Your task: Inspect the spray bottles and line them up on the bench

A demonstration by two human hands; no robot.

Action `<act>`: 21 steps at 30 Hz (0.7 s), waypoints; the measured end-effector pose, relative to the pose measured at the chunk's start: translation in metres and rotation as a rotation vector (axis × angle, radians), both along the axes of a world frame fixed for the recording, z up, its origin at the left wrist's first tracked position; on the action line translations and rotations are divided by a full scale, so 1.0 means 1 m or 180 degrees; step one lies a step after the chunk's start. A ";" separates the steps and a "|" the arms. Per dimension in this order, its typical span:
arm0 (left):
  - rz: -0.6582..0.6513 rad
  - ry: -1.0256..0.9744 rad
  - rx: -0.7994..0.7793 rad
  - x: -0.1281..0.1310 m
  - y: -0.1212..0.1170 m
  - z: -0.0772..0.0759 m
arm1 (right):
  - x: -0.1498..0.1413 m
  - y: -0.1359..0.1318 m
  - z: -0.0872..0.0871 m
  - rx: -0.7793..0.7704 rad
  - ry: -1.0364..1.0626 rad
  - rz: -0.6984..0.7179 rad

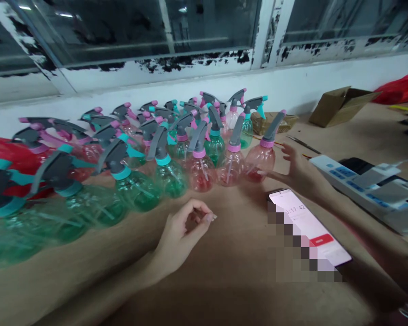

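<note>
My left hand [183, 233] hovers over the tabletop before the front row of bottles, its thumb and fingertips closed together with nothing visible in them. My right hand [297, 170] is beside a pink spray bottle [261, 160] at the row's right end. Its fingers are spread, and the thumb overlaps the bottle's lower side; whether it touches I cannot tell. This bottle has a grey trigger head and pink collar and leans slightly right. Next to it stand another pink spray bottle [231, 167] and a green spray bottle [172, 179] with a turquoise collar.
Several more green and pink spray bottles crowd the left and back. A phone [318, 240] with a timer lies below my right forearm. A power strip [347, 179] with plugs sits at right. Cardboard boxes [329, 108] and red plastic bags [403, 88] are near the wall.
</note>
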State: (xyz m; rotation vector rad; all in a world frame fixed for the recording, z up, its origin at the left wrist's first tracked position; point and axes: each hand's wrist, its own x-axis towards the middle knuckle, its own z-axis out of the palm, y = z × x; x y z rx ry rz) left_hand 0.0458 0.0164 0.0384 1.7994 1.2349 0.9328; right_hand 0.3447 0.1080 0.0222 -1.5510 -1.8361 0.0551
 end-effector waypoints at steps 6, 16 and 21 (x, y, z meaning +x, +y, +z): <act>0.0216 0.0218 -0.0128 -0.045 -0.023 -0.003 | -0.039 -0.068 0.001 0.0241 -0.0099 -0.0204; 0.0714 0.0532 -0.0226 -0.121 -0.077 0.001 | -0.178 -0.097 0.012 -0.0570 -0.0265 0.1765; 0.1023 0.0951 0.0093 -0.168 -0.096 0.000 | -0.242 -0.108 -0.003 -0.0661 -0.0226 0.2806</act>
